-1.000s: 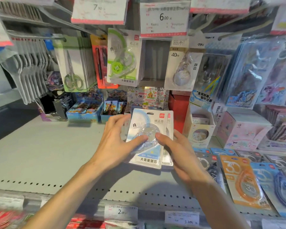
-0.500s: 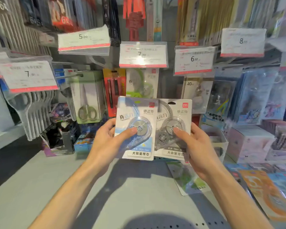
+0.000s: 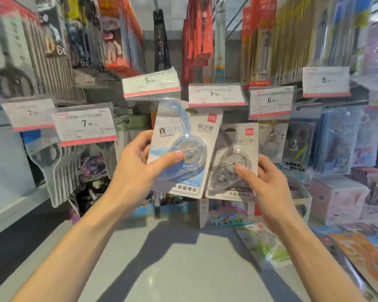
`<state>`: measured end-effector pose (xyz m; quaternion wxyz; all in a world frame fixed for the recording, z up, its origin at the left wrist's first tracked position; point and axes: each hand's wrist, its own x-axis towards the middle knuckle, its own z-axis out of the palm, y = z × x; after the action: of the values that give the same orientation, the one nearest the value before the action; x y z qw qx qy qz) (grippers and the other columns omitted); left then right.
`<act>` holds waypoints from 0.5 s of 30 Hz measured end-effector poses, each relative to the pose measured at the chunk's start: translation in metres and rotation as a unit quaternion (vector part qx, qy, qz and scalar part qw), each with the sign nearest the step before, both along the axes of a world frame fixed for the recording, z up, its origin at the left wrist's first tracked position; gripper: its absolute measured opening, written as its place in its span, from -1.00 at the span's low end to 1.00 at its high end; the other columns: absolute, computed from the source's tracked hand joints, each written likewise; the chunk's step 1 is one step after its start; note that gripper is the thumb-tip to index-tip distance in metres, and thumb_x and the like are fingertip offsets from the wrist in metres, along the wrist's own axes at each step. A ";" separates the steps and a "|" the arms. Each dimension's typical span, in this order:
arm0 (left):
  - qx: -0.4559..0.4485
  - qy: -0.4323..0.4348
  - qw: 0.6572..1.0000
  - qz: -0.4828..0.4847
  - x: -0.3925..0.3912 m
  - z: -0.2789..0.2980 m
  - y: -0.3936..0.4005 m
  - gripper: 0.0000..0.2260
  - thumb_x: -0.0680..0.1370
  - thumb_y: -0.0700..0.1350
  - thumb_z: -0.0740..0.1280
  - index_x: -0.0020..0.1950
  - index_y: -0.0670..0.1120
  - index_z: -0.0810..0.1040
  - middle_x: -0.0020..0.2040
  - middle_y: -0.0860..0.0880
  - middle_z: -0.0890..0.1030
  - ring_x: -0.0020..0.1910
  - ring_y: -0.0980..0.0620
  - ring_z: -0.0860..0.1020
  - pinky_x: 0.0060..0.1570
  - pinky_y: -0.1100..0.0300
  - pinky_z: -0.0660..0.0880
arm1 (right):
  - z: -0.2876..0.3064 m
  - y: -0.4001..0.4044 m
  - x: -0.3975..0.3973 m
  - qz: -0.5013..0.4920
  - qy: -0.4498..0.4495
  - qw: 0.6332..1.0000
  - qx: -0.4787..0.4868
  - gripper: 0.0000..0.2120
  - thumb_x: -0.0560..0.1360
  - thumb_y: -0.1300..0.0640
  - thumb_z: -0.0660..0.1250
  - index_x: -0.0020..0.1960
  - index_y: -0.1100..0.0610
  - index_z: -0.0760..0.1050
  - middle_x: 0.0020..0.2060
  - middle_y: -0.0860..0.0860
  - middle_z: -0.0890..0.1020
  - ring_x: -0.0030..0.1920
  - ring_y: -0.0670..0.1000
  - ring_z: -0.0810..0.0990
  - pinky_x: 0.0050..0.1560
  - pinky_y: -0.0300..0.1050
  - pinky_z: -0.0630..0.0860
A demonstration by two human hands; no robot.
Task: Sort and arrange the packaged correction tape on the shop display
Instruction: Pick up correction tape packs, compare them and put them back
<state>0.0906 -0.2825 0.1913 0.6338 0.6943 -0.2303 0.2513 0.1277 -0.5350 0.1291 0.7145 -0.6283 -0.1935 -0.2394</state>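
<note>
Before hanging price tags (image 3: 216,94), blue pack (image 3: 179,136) in left hand (image 3: 135,168), grey pack (image 3: 234,147) in right hand (image 3: 268,186).

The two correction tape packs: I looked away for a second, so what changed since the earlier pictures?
A second ago both hands held them stacked low over the shelf. Now they are lifted and fanned apart: the left hand grips the blue pack, the right hand grips the grey pack, raised toward the price tags. The green pack lies on the shelf.
</note>
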 end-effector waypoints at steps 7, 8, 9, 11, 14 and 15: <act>-0.005 -0.041 0.999 0.004 -0.012 0.015 0.001 -0.54 0.36 -0.05 0.55 0.24 -0.03 0.58 0.09 0.09 0.75 0.06 0.10 0.72 -0.06 0.31 0.61 | 0.020 0.011 -0.002 0.017 -0.036 0.999 -0.013 -0.79 0.56 0.11 0.48 0.14 -0.11 0.60 0.03 -0.11 0.78 0.05 -0.12 0.75 -0.05 -0.37 0.59; -0.008 -0.043 0.999 0.007 -0.013 0.015 0.000 -0.54 0.35 -0.05 0.55 0.23 -0.01 0.58 0.09 0.10 0.75 0.06 0.10 0.72 -0.06 0.31 0.61 | 0.024 0.012 -0.001 0.019 -0.038 0.999 -0.012 -0.79 0.56 0.11 0.48 0.15 -0.09 0.60 0.03 -0.12 0.78 0.05 -0.13 0.75 -0.05 -0.37 0.59; -0.012 -0.044 0.999 0.010 -0.013 0.015 0.000 -0.55 0.35 -0.04 0.55 0.22 0.00 0.59 0.09 0.10 0.75 0.06 0.11 0.72 -0.07 0.32 0.61 | 0.027 0.013 0.001 0.020 -0.039 0.999 -0.011 -0.79 0.56 0.11 0.48 0.16 -0.09 0.59 0.03 -0.12 0.78 0.05 -0.12 0.75 -0.05 -0.37 0.59; -0.019 -0.044 0.999 0.015 -0.014 0.015 0.000 -0.55 0.34 -0.04 0.55 0.21 0.02 0.59 0.09 0.10 0.75 0.06 0.10 0.72 -0.06 0.32 0.61 | 0.035 0.015 0.005 0.021 -0.042 0.999 -0.018 -0.78 0.57 0.08 0.47 0.18 -0.08 0.59 0.04 -0.13 0.77 0.07 -0.12 0.74 -0.01 -0.33 0.61; -0.020 -0.041 0.999 0.023 -0.015 0.014 0.001 -0.57 0.38 -0.06 0.58 0.22 0.03 0.59 0.11 0.08 0.75 0.07 0.08 0.72 -0.04 0.29 0.62 | 0.045 0.019 0.012 0.019 -0.041 0.998 -0.038 -0.74 0.58 0.03 0.46 0.25 -0.06 0.56 0.06 -0.17 0.76 0.09 -0.14 0.73 0.03 -0.26 0.63; -0.019 -0.040 0.999 0.024 -0.015 0.014 0.001 -0.58 0.40 -0.08 0.59 0.22 0.04 0.59 0.12 0.08 0.75 0.08 0.07 0.72 -0.04 0.28 0.63 | 0.048 0.020 0.015 0.018 -0.038 0.998 -0.043 -0.72 0.58 0.02 0.46 0.27 -0.05 0.55 0.05 -0.18 0.76 0.07 -0.15 0.73 0.02 -0.25 0.63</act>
<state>0.0752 -0.2816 0.2050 0.6308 0.6768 -0.2338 0.2989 0.1423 -0.5151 0.1767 0.6831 -0.6454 -0.2418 -0.2415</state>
